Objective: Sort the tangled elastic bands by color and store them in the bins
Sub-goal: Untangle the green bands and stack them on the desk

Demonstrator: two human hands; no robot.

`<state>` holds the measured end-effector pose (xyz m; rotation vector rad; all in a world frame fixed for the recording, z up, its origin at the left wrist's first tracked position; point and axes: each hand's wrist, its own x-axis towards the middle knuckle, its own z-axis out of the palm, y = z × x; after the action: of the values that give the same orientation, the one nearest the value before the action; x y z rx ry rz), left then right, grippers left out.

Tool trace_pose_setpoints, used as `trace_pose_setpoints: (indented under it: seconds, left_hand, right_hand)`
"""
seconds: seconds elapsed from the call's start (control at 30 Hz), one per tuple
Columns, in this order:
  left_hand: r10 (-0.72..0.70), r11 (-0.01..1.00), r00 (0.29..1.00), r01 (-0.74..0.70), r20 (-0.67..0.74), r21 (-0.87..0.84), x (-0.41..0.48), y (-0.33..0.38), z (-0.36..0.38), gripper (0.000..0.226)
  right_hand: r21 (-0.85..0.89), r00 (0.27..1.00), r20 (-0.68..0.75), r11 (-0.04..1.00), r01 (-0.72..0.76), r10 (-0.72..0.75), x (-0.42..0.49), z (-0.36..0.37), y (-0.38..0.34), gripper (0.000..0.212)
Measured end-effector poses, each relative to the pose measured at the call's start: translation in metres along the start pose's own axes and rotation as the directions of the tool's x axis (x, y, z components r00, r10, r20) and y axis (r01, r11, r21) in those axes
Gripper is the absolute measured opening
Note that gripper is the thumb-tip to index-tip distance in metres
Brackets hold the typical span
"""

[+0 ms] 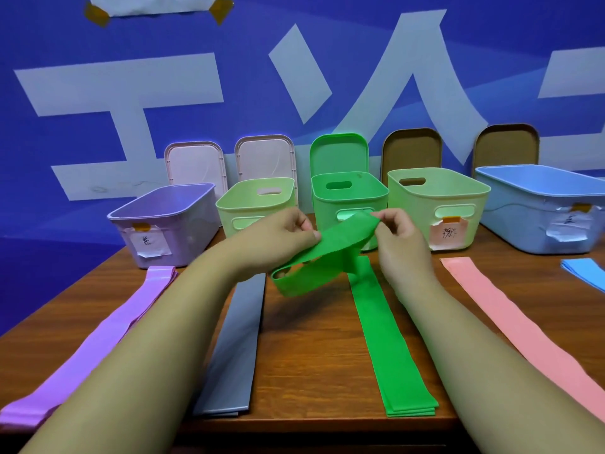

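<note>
Pinching the green elastic band point(343, 239) with left hand point(281, 232) and right hand point(402, 244), the person should fold it evenly.

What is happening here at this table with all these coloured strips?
A person is sorting elastic bands by colour. The left hand and the right hand pinch the same green band, held up over the wooden table, in front of the open green bin. Flat on the table lie a purple stack, a grey stack, a green stack, a pink stack and, at the far right, blue bands.
</note>
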<state>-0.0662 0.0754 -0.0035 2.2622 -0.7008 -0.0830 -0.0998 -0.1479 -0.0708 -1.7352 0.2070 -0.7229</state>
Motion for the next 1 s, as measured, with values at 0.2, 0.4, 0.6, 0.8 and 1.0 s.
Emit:
trace_pose_setpoints:
  seconds: [0.2,0.4,0.6,0.8,1.0]
  left_hand:
    - [-0.360,0.933,0.846,0.325,0.393,0.156,-0.020,0.015,-0.024,0.062]
    - [-0.342,0.931,0.875,0.264,0.343,0.253,-0.012,-0.003,-0.014,0.058]
    - [-0.194,0.949,0.908,0.077,0.372,0.307,-0.007,-0.013,-0.002,0.035]
    - [-0.184,0.956,0.938,0.101,0.295,0.275,-0.003,-0.015,0.004,0.036]
    - [-0.005,0.903,0.999,0.023,-0.044,0.428,0.011,-0.012,0.016,0.038]
  right_hand:
    - [-0.161,0.975,0.028,0.961,0.223,-0.222,0.001,0.001,0.006,0.021]
    - [-0.311,0.946,0.240,0.906,0.287,-0.218,-0.002,0.004,0.009,0.032]
    - [-0.412,0.913,0.363,0.846,0.339,-0.189,-0.003,0.008,0.013,0.016]
    - [-0.233,0.929,0.354,0.951,0.201,-0.109,-0.011,0.008,0.005,0.006]
    - [-0.141,0.936,0.351,0.987,0.078,-0.024,-0.013,0.007,-0.002,0.014]
